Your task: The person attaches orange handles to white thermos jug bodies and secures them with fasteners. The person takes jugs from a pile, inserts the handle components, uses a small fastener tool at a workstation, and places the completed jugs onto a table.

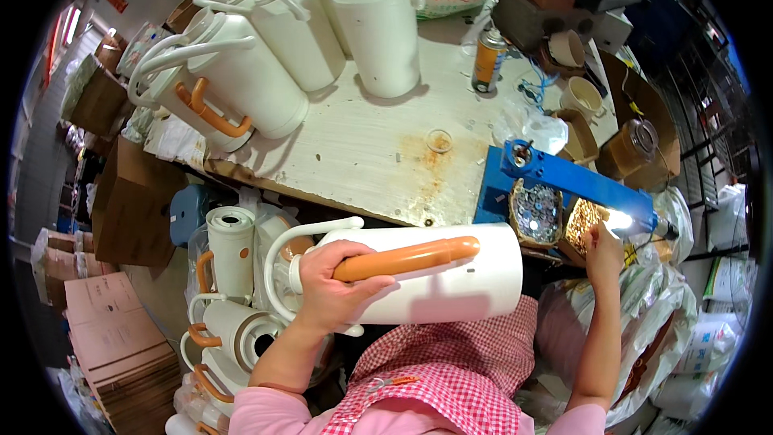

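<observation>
Gripped by the left hand: a white thermos flask lying sideways across the lap, fingers wrapped about the near end of its orange handle. Reached out by the right hand, fingers pinched over a tray of small brass-coloured parts; cannot tell whether anything was held. Just left of that hand, a second tray of silvery washers under a blue metal fixture. Beyond both hands, a worn white table bearing upright white flasks and a spray can. Left of the gripping hand, more flasks stacked low.
</observation>
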The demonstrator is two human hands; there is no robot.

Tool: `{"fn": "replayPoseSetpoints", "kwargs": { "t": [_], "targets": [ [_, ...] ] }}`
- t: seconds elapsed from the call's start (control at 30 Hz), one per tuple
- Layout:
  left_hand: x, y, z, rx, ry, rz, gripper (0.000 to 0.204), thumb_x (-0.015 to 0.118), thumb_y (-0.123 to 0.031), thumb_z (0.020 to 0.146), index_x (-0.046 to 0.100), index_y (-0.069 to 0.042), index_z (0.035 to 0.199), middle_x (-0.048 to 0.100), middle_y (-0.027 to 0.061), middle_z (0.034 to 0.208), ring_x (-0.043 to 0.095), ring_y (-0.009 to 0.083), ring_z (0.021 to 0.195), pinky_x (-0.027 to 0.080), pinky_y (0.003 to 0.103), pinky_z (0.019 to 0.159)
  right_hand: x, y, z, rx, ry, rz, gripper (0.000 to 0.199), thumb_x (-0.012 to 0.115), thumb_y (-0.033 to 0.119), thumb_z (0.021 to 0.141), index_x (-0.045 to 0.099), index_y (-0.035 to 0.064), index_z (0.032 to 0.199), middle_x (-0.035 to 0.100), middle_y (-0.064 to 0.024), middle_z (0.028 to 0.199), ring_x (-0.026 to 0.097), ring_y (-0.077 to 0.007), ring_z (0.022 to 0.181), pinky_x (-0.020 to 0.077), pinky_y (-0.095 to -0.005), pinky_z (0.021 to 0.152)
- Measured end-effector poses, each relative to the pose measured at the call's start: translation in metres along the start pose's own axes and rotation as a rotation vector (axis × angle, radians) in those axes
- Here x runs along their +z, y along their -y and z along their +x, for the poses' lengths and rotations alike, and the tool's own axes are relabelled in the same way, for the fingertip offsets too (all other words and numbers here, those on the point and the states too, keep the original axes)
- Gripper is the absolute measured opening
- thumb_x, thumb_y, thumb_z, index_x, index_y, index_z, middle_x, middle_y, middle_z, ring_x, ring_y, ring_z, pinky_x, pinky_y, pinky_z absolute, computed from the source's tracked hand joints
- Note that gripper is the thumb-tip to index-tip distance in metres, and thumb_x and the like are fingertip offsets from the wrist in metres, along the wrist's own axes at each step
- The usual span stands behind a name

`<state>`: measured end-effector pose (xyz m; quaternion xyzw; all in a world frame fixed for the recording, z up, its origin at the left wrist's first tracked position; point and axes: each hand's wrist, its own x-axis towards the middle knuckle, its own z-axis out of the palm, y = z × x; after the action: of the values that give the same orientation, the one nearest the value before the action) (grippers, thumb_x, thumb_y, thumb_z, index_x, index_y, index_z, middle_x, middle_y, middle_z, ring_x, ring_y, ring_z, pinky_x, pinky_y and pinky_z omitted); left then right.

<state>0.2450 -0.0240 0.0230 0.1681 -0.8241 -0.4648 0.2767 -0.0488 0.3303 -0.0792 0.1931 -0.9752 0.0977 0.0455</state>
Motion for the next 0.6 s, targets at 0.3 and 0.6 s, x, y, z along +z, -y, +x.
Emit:
{"fn": "replayPoseSetpoints", "kwargs": {
  "t": [0.3, 0.6],
  "targets": [
    [0.005, 0.006, 0.005, 0.028, 0.003, -0.037, 0.041, 0.096, -0.025, 0.064, 0.07, -0.003, 0.086, 0.07, 0.0072, 0.075, 0.066, 0.017, 0.066, 0.051, 0.029, 0.061, -0.044, 0.027, -0.014, 0.194, -0.088, 0.861, 0.006, 0.07, 0.003, 0.089, 0.068, 0.001, 0.094, 0.067, -0.0018, 0.087, 0.06, -0.0077, 0.079, 0.0493, -0.0233, 0.074],
    [-0.002, 0.019, -0.003, -0.023, 0.014, 0.015, 0.047, 0.093, -0.032, 0.066, 0.068, 0.0, 0.09, 0.065, 0.0044, 0.081, 0.061, 0.0148, 0.074, 0.049, 0.027, 0.068, -0.08, 0.141, 0.081, -0.28, 0.002, 1.141, 0.01, 0.071, 0.005, 0.09, 0.072, -0.0006, 0.098, 0.069, 0.0, 0.086, 0.06, -0.0048, 0.079, 0.0488, -0.0219, 0.071]
  ]
}}
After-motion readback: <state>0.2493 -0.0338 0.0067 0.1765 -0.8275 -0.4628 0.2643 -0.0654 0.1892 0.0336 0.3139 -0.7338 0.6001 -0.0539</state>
